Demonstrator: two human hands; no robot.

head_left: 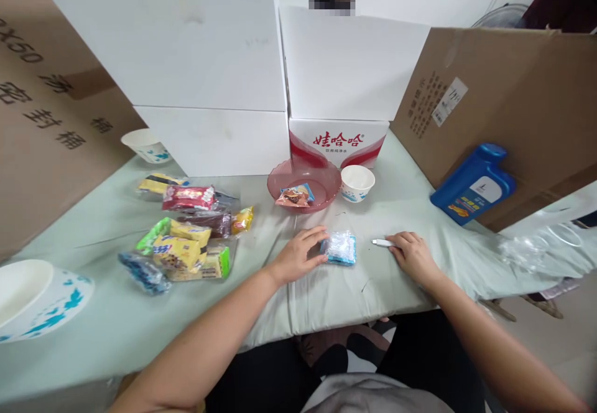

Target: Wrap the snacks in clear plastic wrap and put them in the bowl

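My left hand (pixel 300 254) rests on the cloth with thumb and fingertips at the left edge of a small packet (pixel 342 248) in clear crinkled film with a blue edge. What the packet contains is hard to make out. To its right, my right hand (pixel 413 256) is closed around a slim white tool (pixel 383 242) with a pale tip, lying low over the cloth and pointing at the packet. Its exact kind does not show. A gap separates the tip from the packet.
Beyond the hands stand a pink bowl (pixel 273 184) holding snack packets (pixel 296 195) and a paper cup (pixel 357 183). Several wrapped snacks (pixel 180 252) lie at left, near a large paper bowl (pixel 60 304). A blue bottle (pixel 473 183) leans by a brown carton (pixel 522 108). White boxes (pixel 209 58) wall the back.
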